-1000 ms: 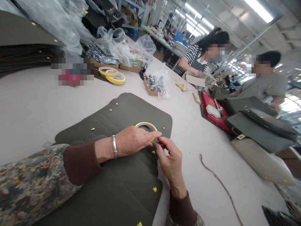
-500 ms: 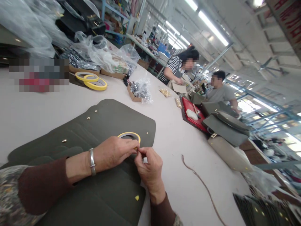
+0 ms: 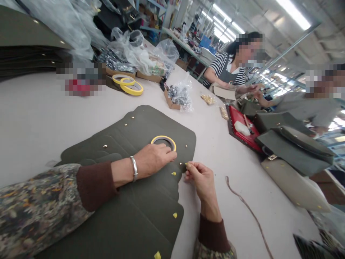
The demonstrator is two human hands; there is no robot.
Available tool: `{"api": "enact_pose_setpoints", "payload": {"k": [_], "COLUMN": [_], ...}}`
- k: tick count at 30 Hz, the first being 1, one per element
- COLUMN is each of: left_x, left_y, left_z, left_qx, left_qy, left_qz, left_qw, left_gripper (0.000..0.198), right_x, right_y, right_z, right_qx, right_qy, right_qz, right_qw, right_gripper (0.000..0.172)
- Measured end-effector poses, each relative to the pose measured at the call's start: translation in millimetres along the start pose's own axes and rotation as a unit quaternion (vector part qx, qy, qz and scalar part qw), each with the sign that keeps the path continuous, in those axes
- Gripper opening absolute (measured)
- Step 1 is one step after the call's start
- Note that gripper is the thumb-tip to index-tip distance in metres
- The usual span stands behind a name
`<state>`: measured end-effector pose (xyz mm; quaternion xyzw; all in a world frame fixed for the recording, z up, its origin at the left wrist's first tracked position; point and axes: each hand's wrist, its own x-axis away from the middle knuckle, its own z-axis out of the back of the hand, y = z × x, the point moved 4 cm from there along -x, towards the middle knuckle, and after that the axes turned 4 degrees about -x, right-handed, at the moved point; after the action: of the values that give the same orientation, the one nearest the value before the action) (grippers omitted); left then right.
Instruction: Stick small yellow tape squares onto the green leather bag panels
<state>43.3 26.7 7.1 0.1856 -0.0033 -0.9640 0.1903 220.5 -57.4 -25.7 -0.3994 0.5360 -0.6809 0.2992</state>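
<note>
A dark green leather-like panel lies flat on the table, with small metal studs along its edges. On its far part, my left hand grips the near side of a yellow tape roll, fingers curled over it. My right hand is at the panel's right edge, thumb and forefinger pinching a tiny yellow tape piece beside a stud. Small yellow tape bits stick to the panel along that same edge.
More yellow tape rolls, a small box of metal parts and a red tray stand farther back. To the right lie a brown cord and green bags. Two people work across the table.
My hands were together at the tape roll and have come apart. The right one has moved to the panel's edge with a tape piece. The view has also shifted.
</note>
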Motion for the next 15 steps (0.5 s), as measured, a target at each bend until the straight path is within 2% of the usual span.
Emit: {"api": "enact_pose_setpoints", "payload": {"k": [3,8,15], "left_x": [-3.1,-4.2,-3.7], "left_y": [-4.3,-2.8,-3.2], "left_z": [-7.9,-11.3,-17.7], "left_qx": [-0.024,-0.015,0.003], "left_qy": [-0.048,-0.052,-0.049], "left_qz": [0.001,0.002,-0.002], "left_qw": [0.999,0.999,0.999], "left_gripper": [0.009,0.009,0.008], "right_x": [0.8,4.1,3.6], "right_y": [0.6,-1.6,-7.7], "right_z": [-4.3,-15.8,-21.6], "right_qx": [0.049,0.151,0.312], "right_qy": [-0.005,-0.005,0.019], "right_qz": [0.007,0.053,0.163], "right_qw": [0.999,0.987,0.936], "right_gripper": [0.032,0.028,0.024]}}
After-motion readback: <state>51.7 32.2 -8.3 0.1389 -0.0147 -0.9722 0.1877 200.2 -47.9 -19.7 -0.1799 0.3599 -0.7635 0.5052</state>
